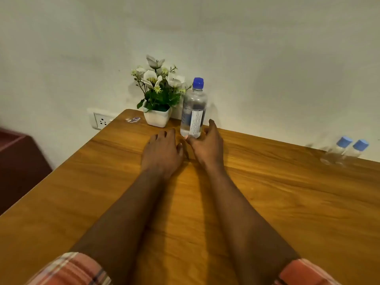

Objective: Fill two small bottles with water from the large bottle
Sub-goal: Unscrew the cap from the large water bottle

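A large clear bottle (194,109) with a blue cap and a white label stands upright near the table's far edge, water inside. My right hand (206,144) lies at its base, thumb and fingers spread on either side of the bottle's foot and touching it. My left hand (162,153) rests flat on the wood just left of it, fingers apart, holding nothing. Two small clear bottles with light blue caps, one (337,150) beside the other (356,150), stand together at the far right by the wall.
A wooden table (287,202) fills the view, its far edge against a pale wall. A white pot of artificial flowers (157,93) stands left of the large bottle. A small sticker (133,119) lies near the corner, a wall socket (100,121) beyond it.
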`<action>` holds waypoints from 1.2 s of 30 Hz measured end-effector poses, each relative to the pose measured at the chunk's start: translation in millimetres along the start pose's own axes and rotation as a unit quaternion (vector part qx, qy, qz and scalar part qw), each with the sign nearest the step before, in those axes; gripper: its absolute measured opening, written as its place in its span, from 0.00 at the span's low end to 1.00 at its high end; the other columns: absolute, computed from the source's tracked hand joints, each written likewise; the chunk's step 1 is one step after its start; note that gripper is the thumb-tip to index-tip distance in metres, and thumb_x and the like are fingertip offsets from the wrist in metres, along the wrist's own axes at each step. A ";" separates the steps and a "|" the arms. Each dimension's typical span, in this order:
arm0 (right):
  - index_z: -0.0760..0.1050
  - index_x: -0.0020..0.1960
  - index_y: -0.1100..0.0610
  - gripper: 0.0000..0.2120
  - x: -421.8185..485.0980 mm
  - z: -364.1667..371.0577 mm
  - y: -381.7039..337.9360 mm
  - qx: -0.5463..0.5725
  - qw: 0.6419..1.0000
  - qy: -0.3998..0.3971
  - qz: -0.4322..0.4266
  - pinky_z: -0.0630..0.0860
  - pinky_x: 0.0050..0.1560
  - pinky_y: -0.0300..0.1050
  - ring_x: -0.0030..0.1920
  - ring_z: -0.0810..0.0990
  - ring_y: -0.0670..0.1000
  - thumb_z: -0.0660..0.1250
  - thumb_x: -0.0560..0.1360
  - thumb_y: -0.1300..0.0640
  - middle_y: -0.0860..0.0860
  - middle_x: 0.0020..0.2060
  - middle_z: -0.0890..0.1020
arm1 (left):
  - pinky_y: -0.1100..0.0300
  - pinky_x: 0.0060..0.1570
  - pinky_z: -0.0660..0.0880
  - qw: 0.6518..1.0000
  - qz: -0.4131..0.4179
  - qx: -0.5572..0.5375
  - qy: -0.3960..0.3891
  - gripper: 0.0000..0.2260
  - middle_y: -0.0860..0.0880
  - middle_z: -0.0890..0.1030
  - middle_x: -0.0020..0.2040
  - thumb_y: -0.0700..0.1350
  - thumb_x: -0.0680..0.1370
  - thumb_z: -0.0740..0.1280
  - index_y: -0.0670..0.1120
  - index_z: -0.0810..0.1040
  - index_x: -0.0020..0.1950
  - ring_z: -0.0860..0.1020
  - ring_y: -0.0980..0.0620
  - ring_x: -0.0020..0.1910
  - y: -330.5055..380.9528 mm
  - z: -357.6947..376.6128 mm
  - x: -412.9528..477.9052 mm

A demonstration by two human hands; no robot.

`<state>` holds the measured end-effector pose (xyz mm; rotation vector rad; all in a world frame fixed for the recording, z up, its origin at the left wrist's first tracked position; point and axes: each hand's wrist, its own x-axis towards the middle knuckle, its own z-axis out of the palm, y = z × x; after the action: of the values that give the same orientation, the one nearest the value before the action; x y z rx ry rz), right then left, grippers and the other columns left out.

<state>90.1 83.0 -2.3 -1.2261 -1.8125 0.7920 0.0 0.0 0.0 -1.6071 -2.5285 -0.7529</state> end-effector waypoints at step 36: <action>0.66 0.70 0.54 0.38 -118.2 -89.3 2.6 0.089 0.996 -0.014 -0.003 0.78 0.57 0.43 0.62 0.78 0.51 0.78 0.66 0.48 0.50 0.65 0.77 | 0.54 0.49 0.73 0.997 0.061 -0.035 0.010 0.16 0.45 0.78 0.59 0.51 0.80 0.58 0.47 0.71 0.65 0.75 0.47 0.56 45.2 -23.8 -104.9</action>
<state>194.7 -21.4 8.1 -1.0991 -1.7260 0.9504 82.0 -82.7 6.7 -1.7473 -2.3886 -0.8485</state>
